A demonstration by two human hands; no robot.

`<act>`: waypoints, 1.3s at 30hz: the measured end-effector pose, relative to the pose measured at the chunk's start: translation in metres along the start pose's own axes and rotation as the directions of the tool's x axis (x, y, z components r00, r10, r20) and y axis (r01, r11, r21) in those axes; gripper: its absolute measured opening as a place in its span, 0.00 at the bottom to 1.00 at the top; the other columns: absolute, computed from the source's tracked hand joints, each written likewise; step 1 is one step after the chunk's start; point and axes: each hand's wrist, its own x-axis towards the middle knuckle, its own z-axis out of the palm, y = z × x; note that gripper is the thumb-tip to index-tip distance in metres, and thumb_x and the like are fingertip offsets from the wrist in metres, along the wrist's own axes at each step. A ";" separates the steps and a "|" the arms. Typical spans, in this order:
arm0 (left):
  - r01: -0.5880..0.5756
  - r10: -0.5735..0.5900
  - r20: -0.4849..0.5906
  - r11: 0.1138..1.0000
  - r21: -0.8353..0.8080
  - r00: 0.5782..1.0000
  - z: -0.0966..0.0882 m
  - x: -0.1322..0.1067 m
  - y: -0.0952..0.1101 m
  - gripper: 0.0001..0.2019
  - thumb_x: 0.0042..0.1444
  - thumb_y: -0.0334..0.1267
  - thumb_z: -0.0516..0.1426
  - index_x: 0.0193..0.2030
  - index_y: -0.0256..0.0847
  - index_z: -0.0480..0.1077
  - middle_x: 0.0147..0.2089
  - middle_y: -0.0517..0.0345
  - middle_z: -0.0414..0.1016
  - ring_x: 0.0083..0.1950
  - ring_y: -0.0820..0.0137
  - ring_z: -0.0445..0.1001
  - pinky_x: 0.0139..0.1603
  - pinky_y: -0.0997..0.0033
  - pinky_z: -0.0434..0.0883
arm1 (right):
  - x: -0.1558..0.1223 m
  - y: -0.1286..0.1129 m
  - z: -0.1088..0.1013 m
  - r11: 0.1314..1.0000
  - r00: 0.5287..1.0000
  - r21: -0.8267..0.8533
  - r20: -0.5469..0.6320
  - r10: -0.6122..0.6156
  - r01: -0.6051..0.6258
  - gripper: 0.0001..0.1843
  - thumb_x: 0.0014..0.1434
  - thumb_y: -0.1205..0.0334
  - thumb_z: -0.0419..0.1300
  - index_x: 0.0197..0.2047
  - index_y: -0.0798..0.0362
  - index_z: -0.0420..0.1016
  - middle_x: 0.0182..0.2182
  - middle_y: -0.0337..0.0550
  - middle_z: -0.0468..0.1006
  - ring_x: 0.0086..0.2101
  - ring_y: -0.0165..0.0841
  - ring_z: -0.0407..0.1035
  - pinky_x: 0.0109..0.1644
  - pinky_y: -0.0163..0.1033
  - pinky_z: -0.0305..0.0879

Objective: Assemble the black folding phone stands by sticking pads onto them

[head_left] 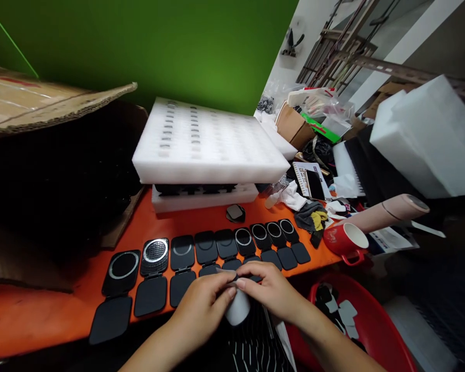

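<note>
My left hand point(206, 299) and my right hand point(270, 289) meet at the near edge of the orange table point(34, 315), fingers pinched together on a small white roll point(238, 308) held between them. Just beyond my fingers lies a row of several black hinged square pads point(183, 266), opened flat, some showing a silver ring such as the pad point(155, 251) with a mesh disc. One loose black pad point(235, 212) lies farther back.
Two stacked white foam trays point(205, 147) sit behind the row. An open cardboard box point(42, 155) fills the left. A red mug point(346, 240), a pinkish tube point(387, 212), cloths and clutter lie right. A red basin point(375, 330) with scraps sits low right.
</note>
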 end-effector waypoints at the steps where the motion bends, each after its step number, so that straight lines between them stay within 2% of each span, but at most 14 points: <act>1: -0.008 0.007 0.014 0.999 0.041 1.000 0.000 -0.001 0.002 0.09 0.58 0.37 0.51 0.39 0.44 0.73 0.38 0.58 0.77 0.39 0.68 0.73 0.40 0.73 0.65 | 0.000 0.001 -0.004 1.000 1.000 0.026 0.005 0.012 -0.012 0.08 0.57 0.59 0.58 0.34 0.53 0.77 0.32 0.41 0.78 0.34 0.32 0.70 0.39 0.35 0.65; 5: 0.030 -0.032 0.022 0.998 0.064 0.999 0.008 -0.001 0.000 0.10 0.57 0.38 0.51 0.40 0.44 0.73 0.34 0.59 0.77 0.36 0.67 0.73 0.38 0.73 0.66 | -0.005 0.009 -0.015 0.998 0.999 0.043 -0.013 0.037 -0.036 0.11 0.59 0.58 0.55 0.31 0.53 0.76 0.31 0.42 0.75 0.35 0.32 0.69 0.40 0.36 0.64; 8: 0.071 -0.069 -0.031 0.994 0.082 0.997 0.018 0.001 -0.005 0.10 0.56 0.40 0.51 0.38 0.44 0.73 0.31 0.60 0.76 0.34 0.67 0.73 0.35 0.73 0.66 | -0.012 0.011 -0.016 0.999 0.999 -0.042 -0.011 0.034 -0.034 0.08 0.57 0.59 0.58 0.37 0.52 0.75 0.35 0.43 0.75 0.38 0.33 0.69 0.42 0.37 0.64; 11: 0.063 -0.062 -0.014 0.995 0.084 0.998 0.025 0.004 -0.003 0.08 0.57 0.39 0.51 0.33 0.43 0.71 0.29 0.61 0.75 0.32 0.69 0.71 0.32 0.75 0.65 | -0.018 0.009 -0.013 0.988 0.997 -0.146 -0.069 0.044 -0.054 0.07 0.59 0.61 0.55 0.36 0.52 0.75 0.34 0.43 0.75 0.37 0.33 0.68 0.41 0.37 0.64; 15: 0.008 -0.008 0.008 0.999 0.047 1.000 0.029 0.005 0.002 0.08 0.58 0.38 0.50 0.35 0.44 0.71 0.33 0.61 0.75 0.35 0.70 0.72 0.35 0.76 0.66 | -0.021 0.009 -0.014 0.998 0.998 -0.055 0.059 -0.016 0.020 0.10 0.61 0.60 0.53 0.37 0.52 0.76 0.34 0.42 0.75 0.36 0.31 0.69 0.40 0.35 0.63; 17: 0.005 -0.005 0.007 0.999 0.036 1.000 0.030 0.006 0.002 0.09 0.58 0.38 0.50 0.38 0.45 0.72 0.36 0.60 0.76 0.37 0.69 0.73 0.38 0.75 0.66 | -0.021 0.011 -0.016 1.000 0.997 0.009 0.079 -0.004 0.003 0.12 0.61 0.58 0.53 0.34 0.52 0.75 0.32 0.42 0.75 0.34 0.31 0.69 0.39 0.34 0.63; 19: 0.024 -0.024 0.007 0.999 0.027 1.000 0.031 0.007 0.001 0.10 0.58 0.39 0.50 0.40 0.45 0.72 0.36 0.59 0.77 0.38 0.68 0.73 0.39 0.74 0.67 | -0.020 0.016 -0.016 0.999 0.999 0.027 0.038 0.031 -0.032 0.16 0.62 0.56 0.50 0.30 0.53 0.74 0.29 0.41 0.74 0.32 0.31 0.67 0.37 0.34 0.61; 22: 0.080 -0.080 -0.017 0.997 -0.001 0.997 0.031 0.010 -0.003 0.11 0.57 0.41 0.51 0.42 0.43 0.72 0.35 0.58 0.77 0.37 0.67 0.73 0.39 0.72 0.67 | -0.017 0.027 -0.016 0.995 0.989 0.060 -0.126 0.083 -0.076 0.18 0.62 0.53 0.50 0.27 0.54 0.70 0.26 0.39 0.71 0.30 0.30 0.65 0.35 0.35 0.60; 25: 0.145 -0.155 -0.086 0.984 -0.106 0.984 0.030 0.013 -0.010 0.13 0.55 0.43 0.52 0.41 0.39 0.71 0.36 0.55 0.77 0.37 0.65 0.73 0.38 0.70 0.68 | -0.011 0.041 -0.022 0.958 0.940 0.246 -0.265 0.213 -0.148 0.20 0.57 0.45 0.54 0.26 0.54 0.68 0.20 0.35 0.65 0.23 0.27 0.59 0.27 0.33 0.57; 29: 0.189 -0.221 -0.157 0.962 -0.197 0.963 0.023 0.015 -0.020 0.15 0.53 0.46 0.52 0.39 0.37 0.71 0.34 0.53 0.76 0.39 0.62 0.73 0.39 0.68 0.68 | -0.006 0.058 -0.044 0.804 0.841 0.559 -0.320 0.437 -0.204 0.23 0.48 0.39 0.60 0.27 0.53 0.65 0.11 0.27 0.54 0.14 0.23 0.47 0.17 0.31 0.47; 31: 0.193 -0.224 -0.187 0.966 -0.169 0.957 0.020 0.014 -0.019 0.15 0.53 0.46 0.52 0.39 0.38 0.71 0.34 0.54 0.76 0.39 0.62 0.73 0.39 0.68 0.68 | -0.008 0.061 -0.058 0.761 0.770 0.632 -0.409 0.490 -0.149 0.24 0.45 0.40 0.63 0.28 0.52 0.64 0.11 0.28 0.59 0.14 0.24 0.52 0.17 0.30 0.51; 33: 0.191 -0.197 -0.152 0.980 -0.050 0.969 0.018 0.013 -0.013 0.14 0.55 0.46 0.51 0.37 0.40 0.71 0.33 0.56 0.76 0.37 0.63 0.73 0.37 0.69 0.68 | -0.012 0.060 -0.070 0.766 0.723 0.639 -0.493 0.484 -0.077 0.24 0.43 0.41 0.64 0.31 0.51 0.65 0.18 0.34 0.69 0.19 0.27 0.62 0.21 0.31 0.60; 36: 0.031 -0.039 0.028 0.964 0.264 0.999 0.023 0.016 0.000 0.11 0.57 0.42 0.50 0.33 0.42 0.71 0.31 0.58 0.75 0.35 0.66 0.73 0.35 0.70 0.68 | -0.016 0.059 -0.076 0.831 0.770 0.555 -0.516 0.375 -0.034 0.23 0.45 0.41 0.63 0.32 0.52 0.68 0.30 0.42 0.74 0.30 0.32 0.69 0.29 0.35 0.67; 39: -0.244 0.179 0.184 0.863 0.443 0.967 0.034 0.028 0.005 0.09 0.58 0.35 0.50 0.37 0.44 0.72 0.42 0.56 0.77 0.46 0.65 0.72 0.50 0.63 0.67 | -0.011 0.063 -0.068 0.892 0.832 0.449 -0.473 0.292 -0.058 0.23 0.46 0.43 0.64 0.38 0.52 0.70 0.26 0.38 0.71 0.27 0.29 0.66 0.31 0.35 0.65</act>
